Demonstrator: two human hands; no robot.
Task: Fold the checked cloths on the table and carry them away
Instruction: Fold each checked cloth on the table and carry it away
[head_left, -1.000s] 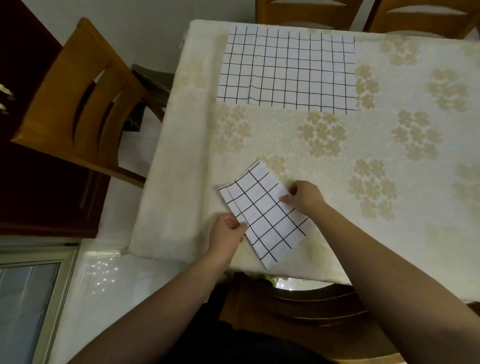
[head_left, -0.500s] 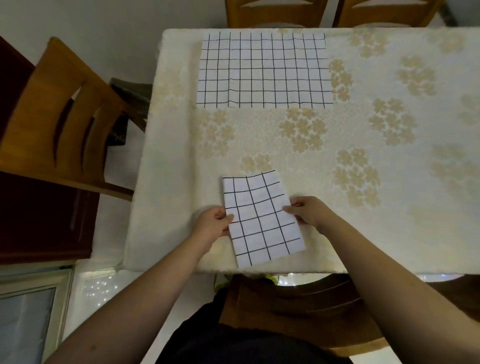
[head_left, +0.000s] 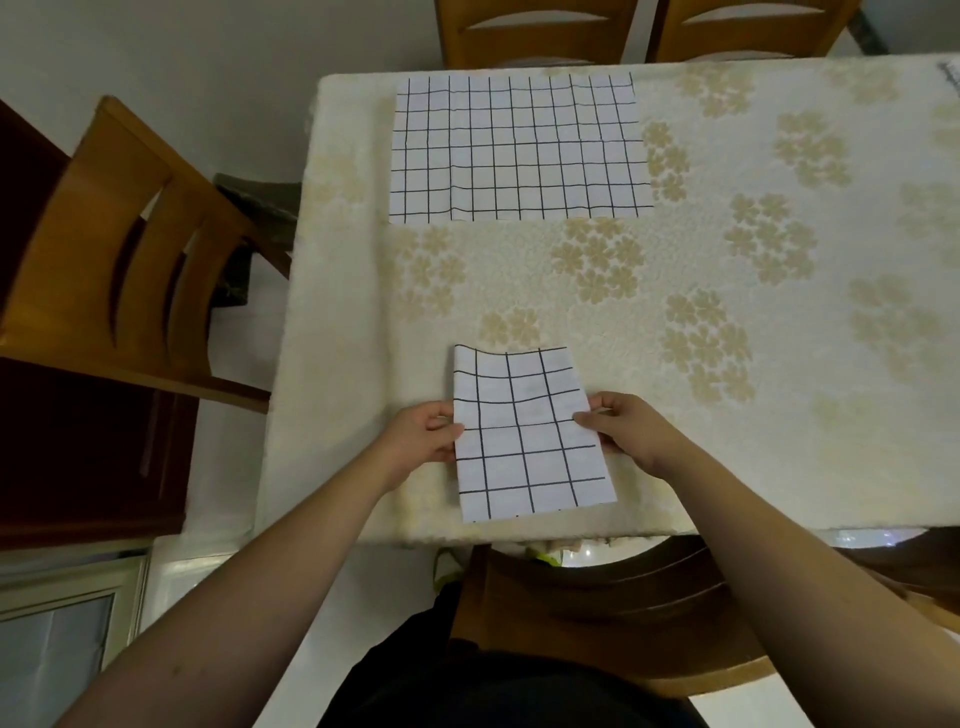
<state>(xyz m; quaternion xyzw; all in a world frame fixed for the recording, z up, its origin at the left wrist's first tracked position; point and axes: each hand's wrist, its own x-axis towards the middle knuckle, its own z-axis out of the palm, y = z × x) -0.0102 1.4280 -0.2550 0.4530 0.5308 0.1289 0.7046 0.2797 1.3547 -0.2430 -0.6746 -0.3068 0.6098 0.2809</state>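
Note:
A folded white cloth with black checks (head_left: 524, 431) lies near the front edge of the table (head_left: 727, 415), its long side running away from me. My left hand (head_left: 423, 434) pinches its left edge with thumb on top. My right hand (head_left: 621, 428) pinches its right edge the same way. The far end of the folded cloth curls up slightly. A second checked cloth (head_left: 519, 148), spread flat and unfolded, lies at the far side of the table.
The table wears a cream cloth with beige flower prints. A wooden chair (head_left: 119, 260) stands at the left, two more chairs (head_left: 540, 31) at the far side, and a dark chair (head_left: 649, 597) right below me. A dark cabinet (head_left: 78, 441) is at the left.
The folded cloth has been turned from slanted to nearly square with the table edge. Both hands have moved to grip its two side edges.

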